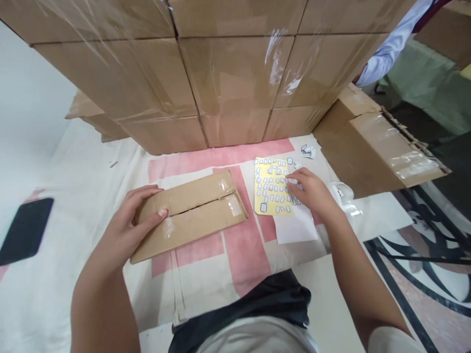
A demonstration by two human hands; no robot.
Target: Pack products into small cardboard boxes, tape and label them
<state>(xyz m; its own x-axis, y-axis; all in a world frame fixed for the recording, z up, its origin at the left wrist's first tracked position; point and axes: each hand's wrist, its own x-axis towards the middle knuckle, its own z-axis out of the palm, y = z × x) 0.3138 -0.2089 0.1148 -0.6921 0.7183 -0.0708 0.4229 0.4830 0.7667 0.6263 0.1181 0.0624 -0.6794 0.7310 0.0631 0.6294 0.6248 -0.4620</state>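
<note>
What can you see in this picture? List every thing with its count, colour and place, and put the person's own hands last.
Flat cardboard box: one, brown, taped seam, on the cloth at the centre.
Sticker sheet: one, yellow with many small blue-edged labels, right of the flat box.
White paper: one, under the sheet's lower edge.
Stacked cartons: several, brown, wrapped in clear film, along the back.
Side carton: one, brown, taped, lying at the right.
Phone: one, black, far left on the cloth.
Floor cloth: one, white with pink bands, under everything.
Crumpled label scraps: a few, white, behind the sheet.
Another person's sleeve: one, pale blue, top right.
Left hand: rests on the flat box.
Right hand: fingers on the sticker sheet.
</note>
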